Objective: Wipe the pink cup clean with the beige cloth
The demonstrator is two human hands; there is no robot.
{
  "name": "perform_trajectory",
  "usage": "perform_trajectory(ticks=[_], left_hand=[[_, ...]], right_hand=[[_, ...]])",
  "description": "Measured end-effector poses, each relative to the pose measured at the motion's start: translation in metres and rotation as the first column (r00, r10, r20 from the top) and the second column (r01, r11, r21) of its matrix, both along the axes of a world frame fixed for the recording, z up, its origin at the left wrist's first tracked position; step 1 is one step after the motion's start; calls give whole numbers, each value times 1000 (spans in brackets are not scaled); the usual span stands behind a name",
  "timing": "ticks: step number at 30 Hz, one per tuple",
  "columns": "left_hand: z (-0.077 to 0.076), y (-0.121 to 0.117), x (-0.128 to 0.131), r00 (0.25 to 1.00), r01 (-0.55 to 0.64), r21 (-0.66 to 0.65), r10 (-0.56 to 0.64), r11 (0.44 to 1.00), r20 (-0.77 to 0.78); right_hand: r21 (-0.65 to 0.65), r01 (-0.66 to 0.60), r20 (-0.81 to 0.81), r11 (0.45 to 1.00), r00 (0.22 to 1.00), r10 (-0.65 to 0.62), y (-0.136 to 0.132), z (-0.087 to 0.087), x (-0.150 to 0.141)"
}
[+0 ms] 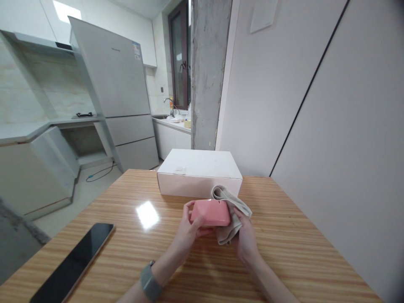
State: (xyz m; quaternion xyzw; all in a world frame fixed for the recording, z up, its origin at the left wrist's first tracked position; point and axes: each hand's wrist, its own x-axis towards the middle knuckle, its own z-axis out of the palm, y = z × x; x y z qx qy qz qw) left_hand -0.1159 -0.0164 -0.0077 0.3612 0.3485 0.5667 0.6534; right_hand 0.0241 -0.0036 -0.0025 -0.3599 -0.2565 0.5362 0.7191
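A glossy pink case (pixel 211 212), shaped like a small box with bevelled edges, is held up over the table. My left hand (pixel 188 227) grips its left end, thumb on the near face and fingers around the side and below. In my right hand (pixel 245 233) is a folded beige cloth (pixel 235 210), pressed against the right end of the case. The cloth's upper part curls over behind the case, and its lower part hangs beneath. Some fingers of both hands are hidden behind the case and the cloth.
A white cardboard box (pixel 198 166) stands at the far side of the wood-grain table (pixel 126 261). At the left edge lies a black smartphone (pixel 77 256). A wall borders the table on the right. Beyond stand a grey refrigerator (pixel 110 67) and kitchen cabinets.
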Motion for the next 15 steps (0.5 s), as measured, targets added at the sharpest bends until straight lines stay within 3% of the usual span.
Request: perform_trajectory(ticks=[3, 9, 15], left_hand=[[1, 2, -4, 991, -90, 25, 92, 996, -96], [6, 0, -7, 943, -154, 190, 202, 970, -265], [-8, 2, -4, 939, -123, 136, 160, 983, -305]], right_hand=[[-41, -44, -48, 998, 998, 42, -2, -4, -1], [-64, 66, 29, 996, 998, -64, -1, -18, 1], [-104, 73, -27, 992, 997, -77, 3, -16, -1]])
